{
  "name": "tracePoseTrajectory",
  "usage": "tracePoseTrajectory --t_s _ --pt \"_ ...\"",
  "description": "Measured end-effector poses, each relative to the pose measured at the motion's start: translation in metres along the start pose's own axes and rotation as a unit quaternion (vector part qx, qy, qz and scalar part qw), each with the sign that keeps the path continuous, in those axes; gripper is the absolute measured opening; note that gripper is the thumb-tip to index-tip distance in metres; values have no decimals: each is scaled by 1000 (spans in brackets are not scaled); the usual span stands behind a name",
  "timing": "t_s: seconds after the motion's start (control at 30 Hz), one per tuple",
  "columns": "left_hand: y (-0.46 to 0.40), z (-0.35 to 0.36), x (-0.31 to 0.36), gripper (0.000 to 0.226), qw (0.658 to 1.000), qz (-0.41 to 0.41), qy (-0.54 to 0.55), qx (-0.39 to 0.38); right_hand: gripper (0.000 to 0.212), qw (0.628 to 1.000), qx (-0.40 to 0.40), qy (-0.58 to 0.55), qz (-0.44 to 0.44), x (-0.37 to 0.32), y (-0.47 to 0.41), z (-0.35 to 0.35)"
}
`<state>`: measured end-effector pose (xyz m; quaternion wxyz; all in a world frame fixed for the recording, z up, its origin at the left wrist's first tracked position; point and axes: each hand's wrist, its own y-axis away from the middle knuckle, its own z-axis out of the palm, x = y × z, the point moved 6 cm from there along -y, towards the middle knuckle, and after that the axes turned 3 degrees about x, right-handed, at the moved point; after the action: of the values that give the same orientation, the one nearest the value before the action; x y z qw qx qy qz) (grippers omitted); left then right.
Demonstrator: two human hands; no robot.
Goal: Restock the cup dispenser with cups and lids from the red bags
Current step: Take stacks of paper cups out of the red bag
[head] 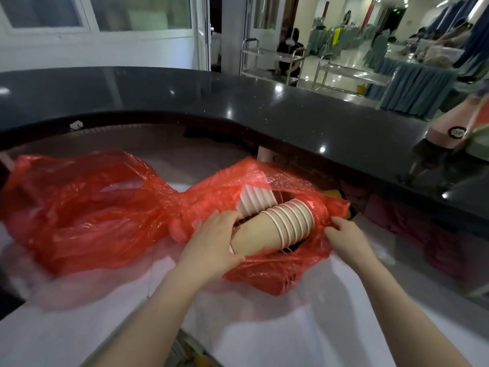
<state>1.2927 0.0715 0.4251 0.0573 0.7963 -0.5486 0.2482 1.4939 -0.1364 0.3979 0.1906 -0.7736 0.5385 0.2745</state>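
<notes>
the left hand point(211, 242) curls around the narrow end of a nested stack of brown paper cups point(275, 229), thumb below and fingers over the top, gripping it. the stack lies on its side, white rolled rims fanned out toward the right, resting in the open mouth of the right red bag point(264, 271). the right hand point(344, 234) is at the bag's right edge, its fingers bent and pinching the red plastic just beside the wide end of the stack.

behind the brown cups, inside the same bag, a second stack of white cups point(254, 200) lies tilted, partly veiled by a flap of the translucent plastic. something dark shows under the brown stack at the bag's bottom, too hidden to name.

to the left, touching the first bag where their plastic bunches together, the left red bag point(79, 207) lies crumpled and gaping; pale shapes show through its film, but what they are cannot be told.

both bags sit on a white lower counter point(251, 335). above and beyond it curves a glossy black raised countertop point(238, 102) with ceiling lights reflected in it. at its far right end stands a pink paper bag point(449, 123) with a round dark label. past the countertop, metal trolleys point(267, 62) stand in a blurred hall, and a seated person in dark clothes point(289, 49) is behind one of them.
</notes>
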Motion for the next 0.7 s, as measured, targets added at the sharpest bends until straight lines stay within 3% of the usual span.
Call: tracePoseTrajectory --t_s 0.07,0.13,0.23,0.5,0.6,0.7 --pt "-6 2 20 62 995 33 -96 -7 38 996 14 -82 18 -1 -5 -3" --pt "-14 6 41 52 991 53 -125 3 53 996 30 -80 10 -6 -6 -3" --pt "-27 11 64 52 997 31 -72 18 51 996 74 -43 -25 -14 -6 -2" --pt "-62 52 73 99 986 -16 -149 -71 44 986 61 -155 -18 16 -21 3" --pt "-71 55 63 102 988 -48 -118 -85 43 969 81 -230 46 35 -27 8" --pt "-69 54 59 95 992 -47 -105 -60 46 972 73 -214 59 45 -34 17"
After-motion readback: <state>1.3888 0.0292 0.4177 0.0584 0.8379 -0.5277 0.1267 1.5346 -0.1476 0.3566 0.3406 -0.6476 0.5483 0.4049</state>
